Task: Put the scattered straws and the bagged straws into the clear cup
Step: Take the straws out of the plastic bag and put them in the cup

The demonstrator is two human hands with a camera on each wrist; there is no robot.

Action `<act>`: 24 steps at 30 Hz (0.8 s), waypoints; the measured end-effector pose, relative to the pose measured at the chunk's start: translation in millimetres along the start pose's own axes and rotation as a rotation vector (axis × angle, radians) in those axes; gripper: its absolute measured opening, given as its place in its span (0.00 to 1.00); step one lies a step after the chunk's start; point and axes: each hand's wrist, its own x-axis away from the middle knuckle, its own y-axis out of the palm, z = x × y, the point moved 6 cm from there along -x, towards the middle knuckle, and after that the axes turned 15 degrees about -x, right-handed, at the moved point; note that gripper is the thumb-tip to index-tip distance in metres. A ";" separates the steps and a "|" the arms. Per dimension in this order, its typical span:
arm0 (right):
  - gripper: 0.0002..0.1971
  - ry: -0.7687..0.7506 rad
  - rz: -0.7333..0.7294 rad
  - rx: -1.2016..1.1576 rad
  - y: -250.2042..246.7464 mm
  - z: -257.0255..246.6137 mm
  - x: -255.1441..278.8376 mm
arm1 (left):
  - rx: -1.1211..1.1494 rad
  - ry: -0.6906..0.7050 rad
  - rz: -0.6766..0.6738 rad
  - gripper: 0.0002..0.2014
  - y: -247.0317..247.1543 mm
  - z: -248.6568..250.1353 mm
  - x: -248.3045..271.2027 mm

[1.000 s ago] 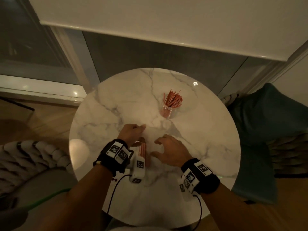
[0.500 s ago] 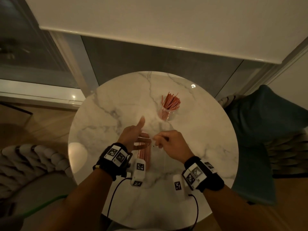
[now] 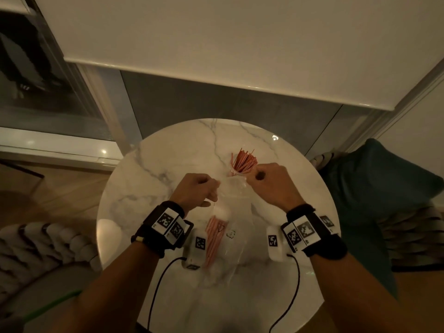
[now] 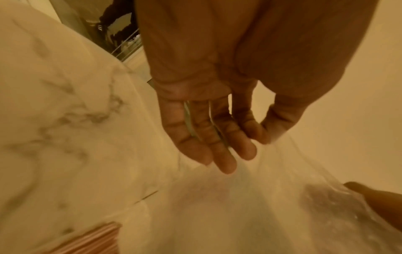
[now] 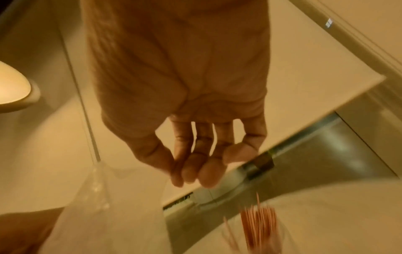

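Note:
A clear plastic bag (image 3: 234, 207) hangs above the marble table with a bundle of pink-orange straws (image 3: 215, 239) in its lower part. My left hand (image 3: 209, 191) pinches the bag's top edge on the left, and my right hand (image 3: 254, 179) pinches it on the right, stretching the mouth between them. The clear cup (image 3: 234, 173), full of upright orange straws (image 3: 243, 161), stands just behind the right hand. In the left wrist view the left hand's thumb and fingers (image 4: 250, 151) grip the bag film (image 4: 250, 214). The right wrist view shows the pinch (image 5: 176, 173) and the cup's straws (image 5: 259, 226) below, blurred.
The round marble table (image 3: 149, 188) stands by a window with a white blind (image 3: 240, 44). A teal cushioned seat (image 3: 374, 193) is close on the right and a chunky knitted seat (image 3: 36, 248) on the left. Black cables (image 3: 156, 284) trail from my wrists.
The bag lay on the table a second ago. Both hands have taken its top edge, lifted it, and drawn apart, the right hand moving up toward the cup.

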 end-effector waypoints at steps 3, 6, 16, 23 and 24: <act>0.05 -0.098 0.068 0.151 -21.7 -17.6 -4.0 | -0.055 0.096 0.000 0.13 -1.4 27.1 0.8; 0.04 -0.287 -0.010 0.128 -27.6 -51.3 0.4 | -0.079 0.161 0.001 0.14 -2.8 54.9 0.8; 0.16 -0.064 -0.470 0.278 -4.6 -75.6 -7.3 | 0.106 0.350 -0.088 0.23 -16.5 70.4 15.8; 0.19 -0.299 -0.123 0.128 -19.2 -140.7 -28.2 | 0.274 -0.038 -0.009 0.38 -25.4 -13.1 14.1; 0.19 -0.332 -0.079 0.097 -23.2 -148.7 -28.9 | 0.283 -0.084 -0.050 0.38 -20.5 -20.7 12.3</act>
